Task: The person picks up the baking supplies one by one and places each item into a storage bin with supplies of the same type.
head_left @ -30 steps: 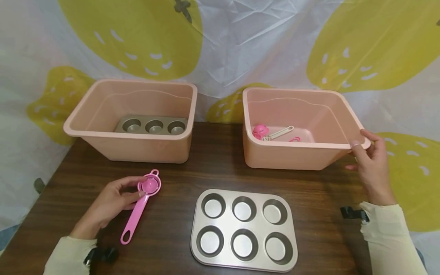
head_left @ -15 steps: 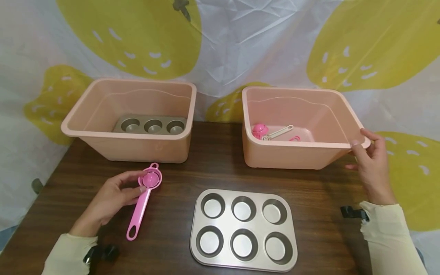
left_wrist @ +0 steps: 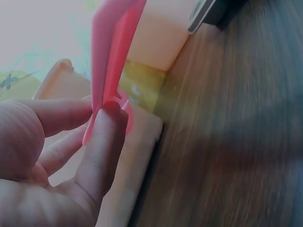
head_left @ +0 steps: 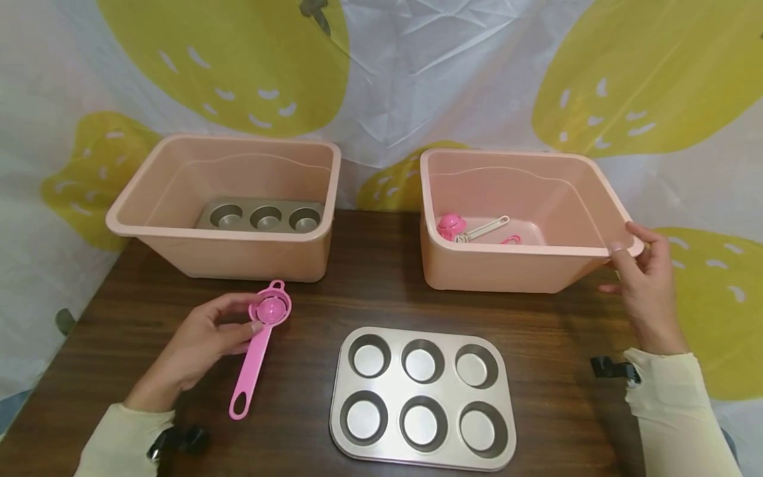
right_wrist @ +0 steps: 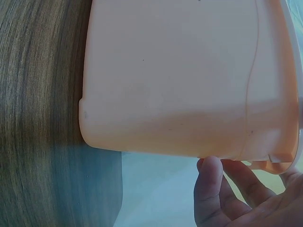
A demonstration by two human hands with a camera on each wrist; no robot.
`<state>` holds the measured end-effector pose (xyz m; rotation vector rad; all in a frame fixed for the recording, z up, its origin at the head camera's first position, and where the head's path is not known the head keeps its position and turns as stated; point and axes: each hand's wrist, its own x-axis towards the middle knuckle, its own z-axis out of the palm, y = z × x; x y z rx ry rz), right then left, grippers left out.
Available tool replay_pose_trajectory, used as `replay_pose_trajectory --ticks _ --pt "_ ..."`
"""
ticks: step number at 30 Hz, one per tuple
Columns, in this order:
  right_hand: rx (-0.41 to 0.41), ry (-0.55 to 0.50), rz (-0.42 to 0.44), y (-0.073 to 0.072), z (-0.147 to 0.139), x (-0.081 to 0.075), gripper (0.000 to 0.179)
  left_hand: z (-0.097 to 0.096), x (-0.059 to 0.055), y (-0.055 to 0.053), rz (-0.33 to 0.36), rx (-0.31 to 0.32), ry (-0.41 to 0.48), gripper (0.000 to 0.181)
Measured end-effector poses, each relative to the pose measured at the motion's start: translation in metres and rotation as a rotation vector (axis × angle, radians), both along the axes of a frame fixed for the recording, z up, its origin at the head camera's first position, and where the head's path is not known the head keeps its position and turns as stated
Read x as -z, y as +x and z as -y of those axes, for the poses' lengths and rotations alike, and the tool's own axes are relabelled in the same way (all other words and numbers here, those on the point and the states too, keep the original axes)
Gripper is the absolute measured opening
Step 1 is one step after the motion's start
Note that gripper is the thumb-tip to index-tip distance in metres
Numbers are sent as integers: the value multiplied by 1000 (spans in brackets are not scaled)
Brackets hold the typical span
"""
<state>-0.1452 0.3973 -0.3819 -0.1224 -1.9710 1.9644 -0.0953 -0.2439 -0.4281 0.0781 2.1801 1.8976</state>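
My left hand [head_left: 199, 341] pinches a pink egg separator [head_left: 271, 309] by its round cup, between thumb and fingers. The handle slants down toward the front of the table; in the left wrist view the pink handle [left_wrist: 116, 42] rises past the thumb. At the right, my right hand [head_left: 648, 291] grips the front right corner of a peach plastic bin [head_left: 495, 270], thumb on the rim. In the right wrist view the fingers [right_wrist: 210, 182] curl beneath that rim against the bin wall [right_wrist: 175, 94]. Pink utensils [head_left: 451, 225] and a cream-handled one [head_left: 489, 228] lie inside this bin.
A second peach bin [head_left: 238, 258] stands at the back left, with a muffin tin [head_left: 265, 217] inside. Another silver muffin tin [head_left: 421, 397] lies on the dark wooden table [head_left: 298, 411] in front. A lemon-print cloth [head_left: 405, 79] hangs behind.
My left hand has moved slightly right and up, carrying the egg separator, whose handle end also swung right. The right hand stays on the bin's rim.
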Motion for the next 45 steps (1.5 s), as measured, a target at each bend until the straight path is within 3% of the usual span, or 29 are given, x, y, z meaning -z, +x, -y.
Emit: replay_pose_trajectory --ticks 14,27,35,45 --pt "-11 12 7 -1 1 -1 48 -19 -17 4 -42 9 29 51" --pt "-13 11 3 -4 3 0 47 -43 -38 5 -125 24 55 46" --pt "-6 13 14 -6 2 3 46 -57 -49 -5 -143 72 59 45" --pt "9 10 15 -5 3 5 45 -78 -71 -24 -152 102 37 46"
